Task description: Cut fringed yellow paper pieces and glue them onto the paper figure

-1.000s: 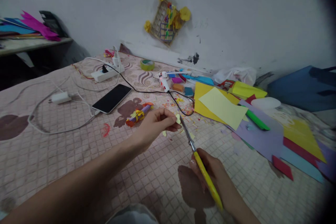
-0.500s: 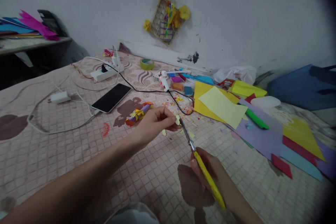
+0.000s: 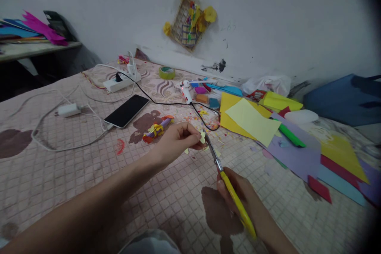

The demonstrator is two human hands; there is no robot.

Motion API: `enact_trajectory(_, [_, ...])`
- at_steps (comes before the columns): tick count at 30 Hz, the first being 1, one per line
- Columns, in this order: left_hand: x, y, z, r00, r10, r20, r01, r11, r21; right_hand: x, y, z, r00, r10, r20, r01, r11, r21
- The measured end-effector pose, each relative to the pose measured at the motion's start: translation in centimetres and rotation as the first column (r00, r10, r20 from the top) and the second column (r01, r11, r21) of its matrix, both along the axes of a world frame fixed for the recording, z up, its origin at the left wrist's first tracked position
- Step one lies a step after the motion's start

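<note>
Between the thumb and fingers of my left hand (image 3: 183, 137) is a small pale yellow paper cutout (image 3: 203, 137) with rounded edges. My right hand (image 3: 238, 190) is closed round the yellow handles of a pair of scissors (image 3: 235, 196). The metal blades point up and away from me, their tips right beside the cutout; whether they touch it I cannot tell. Just behind my left wrist lies a purple paper roll (image 3: 157, 129) with yellow and orange paper pieces on it. Small pale paper scraps (image 3: 187, 151) lie under my left hand.
A white glue gun (image 3: 186, 92) with a black cord stands beyond my hands. To the left are a phone (image 3: 127, 111), a charger (image 3: 68, 110) and a power strip (image 3: 122, 82). Coloured paper sheets (image 3: 253, 121) and a green marker (image 3: 291, 135) lie on the right; green tape (image 3: 166, 72) sits farther back.
The pale yellow cutout has turned slightly in my left fingers, showing more of its lobed shape. My right hand and the scissors have hardly moved.
</note>
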State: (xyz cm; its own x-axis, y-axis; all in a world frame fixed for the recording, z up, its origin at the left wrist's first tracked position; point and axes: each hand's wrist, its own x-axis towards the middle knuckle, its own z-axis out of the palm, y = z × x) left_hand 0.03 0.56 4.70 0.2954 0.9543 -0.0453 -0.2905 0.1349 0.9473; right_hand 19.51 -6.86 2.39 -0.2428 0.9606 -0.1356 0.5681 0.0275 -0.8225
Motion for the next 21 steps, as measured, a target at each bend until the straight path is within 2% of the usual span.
enact_trajectory(6, [-0.1,0.1,0.0,1.000,-0.011,-0.005,0.011,1.000,0.002,0.2,-0.1,-0.4,1.000,-0.009,-0.028,0.007,0.997,-0.078])
enact_trajectory(11, [-0.5,0.5,0.2,0.998,-0.065,-0.018,0.065,0.998,0.004,0.6,0.1,-0.6,0.999,-0.025,-0.027,0.023,0.998,-0.061])
enact_trajectory(21, [-1.3,0.9,0.7,0.984,-0.174,-0.029,0.174,0.985,0.009,0.6,0.1,0.5,0.991,-0.006,-0.134,-0.017,0.986,-0.169])
